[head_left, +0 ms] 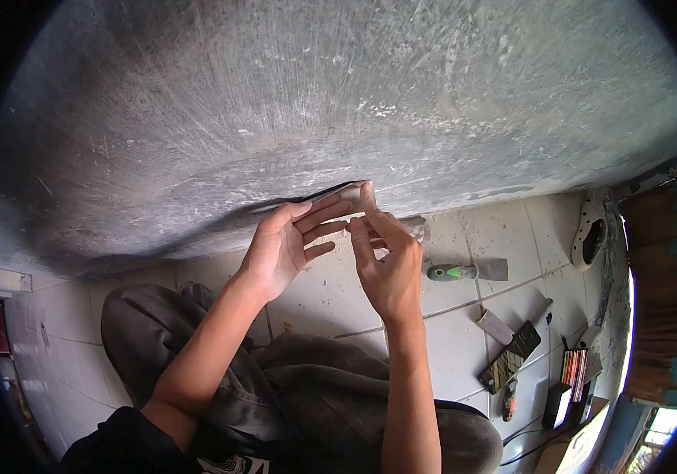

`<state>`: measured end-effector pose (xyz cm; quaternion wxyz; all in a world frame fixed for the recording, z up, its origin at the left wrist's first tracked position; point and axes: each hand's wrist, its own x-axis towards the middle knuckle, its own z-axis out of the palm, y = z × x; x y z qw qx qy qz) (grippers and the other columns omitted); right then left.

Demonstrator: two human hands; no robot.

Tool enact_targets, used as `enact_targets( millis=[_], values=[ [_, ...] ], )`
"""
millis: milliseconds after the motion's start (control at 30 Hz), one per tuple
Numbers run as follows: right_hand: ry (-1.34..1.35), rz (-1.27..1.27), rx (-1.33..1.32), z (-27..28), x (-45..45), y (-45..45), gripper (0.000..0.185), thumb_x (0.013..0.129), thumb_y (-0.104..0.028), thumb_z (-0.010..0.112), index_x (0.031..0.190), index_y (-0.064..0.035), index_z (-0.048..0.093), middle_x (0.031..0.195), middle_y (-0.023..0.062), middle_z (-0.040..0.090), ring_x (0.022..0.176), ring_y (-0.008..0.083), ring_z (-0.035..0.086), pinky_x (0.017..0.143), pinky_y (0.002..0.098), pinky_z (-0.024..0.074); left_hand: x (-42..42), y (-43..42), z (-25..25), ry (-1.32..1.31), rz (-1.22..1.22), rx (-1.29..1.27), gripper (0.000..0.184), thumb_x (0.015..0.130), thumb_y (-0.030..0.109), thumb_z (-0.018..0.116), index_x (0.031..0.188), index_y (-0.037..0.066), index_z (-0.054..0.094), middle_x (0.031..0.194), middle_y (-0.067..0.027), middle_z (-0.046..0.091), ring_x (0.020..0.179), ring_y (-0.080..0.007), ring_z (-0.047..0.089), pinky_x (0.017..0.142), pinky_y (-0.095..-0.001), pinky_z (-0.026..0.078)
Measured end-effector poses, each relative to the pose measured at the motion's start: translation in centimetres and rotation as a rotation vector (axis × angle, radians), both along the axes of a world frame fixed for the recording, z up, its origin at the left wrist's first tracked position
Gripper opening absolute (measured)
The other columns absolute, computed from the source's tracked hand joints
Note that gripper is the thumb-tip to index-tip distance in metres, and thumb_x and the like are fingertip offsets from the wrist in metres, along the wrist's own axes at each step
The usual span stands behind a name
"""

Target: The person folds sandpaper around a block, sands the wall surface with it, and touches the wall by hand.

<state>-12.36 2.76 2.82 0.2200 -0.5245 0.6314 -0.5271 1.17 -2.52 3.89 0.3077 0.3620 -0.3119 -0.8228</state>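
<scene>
My left hand (275,257) is palm up with its fingers stretched and apart, close to the grey wall. Behind its fingertips is a thin sheet (352,194), dark along one edge and pale on its inner face, perhaps sandpaper. My right hand (390,265) bends its fingers around the sheet's right end, the index fingertip at its corner. The right thumb meets the left fingertips; part of the sheet is hidden by the fingers. The scratched grey wall (299,103) rises just beyond both hands.
On the dusty tiled floor (330,292) lies a putty knife (453,272) with a green-and-grey handle. Further right are a dark flat-bladed tool (516,351), an orange-grey handle (510,399) and a pale clog (589,235). A greyish crumpled piece (417,229) sits behind my right hand.
</scene>
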Motion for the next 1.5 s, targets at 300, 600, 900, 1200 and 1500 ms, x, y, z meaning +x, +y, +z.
enact_targets(
  millis=[300, 600, 900, 1200, 1500],
  values=[
    [0.009, 0.003, 0.017, 0.2, 0.0, 0.1, 0.038, 0.081, -0.006, 0.058, 0.119, -0.0058, 0.055, 0.077, 0.0147, 0.062, 0.064, 0.0225, 0.061, 0.059, 0.0311, 0.0475, 0.1, 0.0, -0.1, 0.005, -0.007, 0.001, 0.050, 0.085, 0.036, 0.044, 0.125, 0.005, 0.046, 0.123, -0.0051, 0.053, 0.107, -0.0134, 0.051, 0.087, -0.0274, 0.038],
    [0.007, 0.008, 0.016, 0.3, 0.1, 0.1, 0.039, 0.081, -0.005, 0.057, 0.120, -0.0054, 0.054, 0.077, 0.0143, 0.061, 0.065, 0.0235, 0.061, 0.061, 0.0315, 0.0484, 0.1, -0.1, -0.2, 0.011, -0.024, -0.022, 0.049, 0.086, 0.035, 0.045, 0.125, 0.006, 0.046, 0.124, -0.0043, 0.053, 0.108, -0.0128, 0.049, 0.087, -0.0276, 0.037],
    [-0.003, 0.016, 0.072, -0.3, -0.3, 0.3, 0.016, 0.077, -0.007, 0.059, 0.092, -0.0028, 0.061, 0.085, 0.0160, 0.062, 0.072, 0.0297, 0.062, 0.064, 0.0369, 0.0481, 0.0, 0.2, 0.0, -0.138, -0.049, -0.125, 0.050, 0.088, 0.046, 0.046, 0.124, 0.012, 0.049, 0.124, 0.0005, 0.053, 0.109, -0.0104, 0.047, 0.085, -0.0285, 0.033],
    [0.032, 0.064, 0.083, 0.0, 0.9, 1.1, 0.047, 0.084, -0.017, 0.050, 0.129, -0.0084, 0.039, 0.090, 0.0166, 0.060, 0.077, 0.0339, 0.061, 0.066, 0.0421, 0.0478, 0.7, 0.1, -2.8, -0.185, 0.044, -0.255, 0.044, 0.087, 0.041, 0.052, 0.117, 0.009, 0.053, 0.108, -0.0007, 0.059, 0.097, -0.0100, 0.053, 0.077, -0.0265, 0.043],
    [0.068, 0.099, 0.280, -2.2, 2.3, -0.5, 0.051, 0.078, -0.027, 0.052, 0.126, -0.0130, 0.040, 0.095, 0.0145, 0.063, 0.086, 0.0304, 0.062, 0.067, 0.0401, 0.0501, 0.8, -0.3, -2.7, -0.036, -0.193, -0.497, 0.055, 0.085, 0.026, 0.044, 0.132, -0.001, 0.035, 0.142, -0.0118, 0.029, 0.124, -0.0216, 0.036, 0.103, -0.0329, 0.027]
  ],
)
